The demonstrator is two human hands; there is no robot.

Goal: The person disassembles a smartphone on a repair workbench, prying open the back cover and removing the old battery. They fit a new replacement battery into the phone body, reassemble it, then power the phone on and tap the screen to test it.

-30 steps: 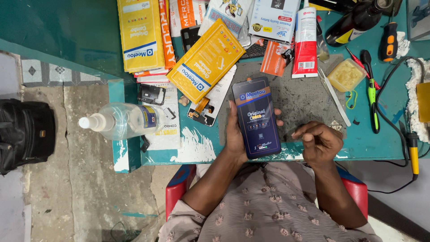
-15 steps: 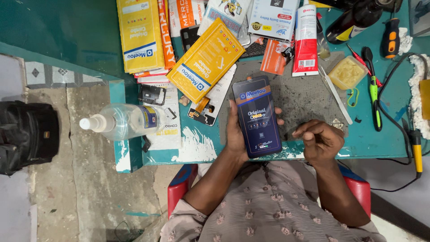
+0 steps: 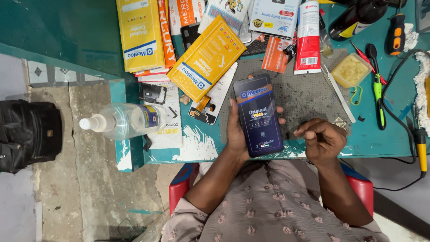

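Note:
My left hand [image 3: 236, 134] holds a dark phone screen panel [image 3: 259, 115] with a printed protective film, face up, over the near edge of the grey work mat [image 3: 304, 96]. My right hand [image 3: 321, 139] hovers just right of the panel with fingers curled and fingertips pinched together; whether anything small is between them I cannot tell. Both hands are above the teal table's front edge [image 3: 197, 154].
Yellow flat boxes [image 3: 206, 58] [image 3: 139, 33], a clear spray bottle [image 3: 121, 120], metal tweezers [image 3: 339, 92], a green screwdriver [image 3: 377, 85], a red-white tube [image 3: 308, 38] and a yellow tub [image 3: 350, 70] crowd the table. A black bag [image 3: 27, 134] sits on the floor, left.
Hardly anything has moved. My right hand has shifted very slightly near the panel's right edge; the left hand keeps the panel still.

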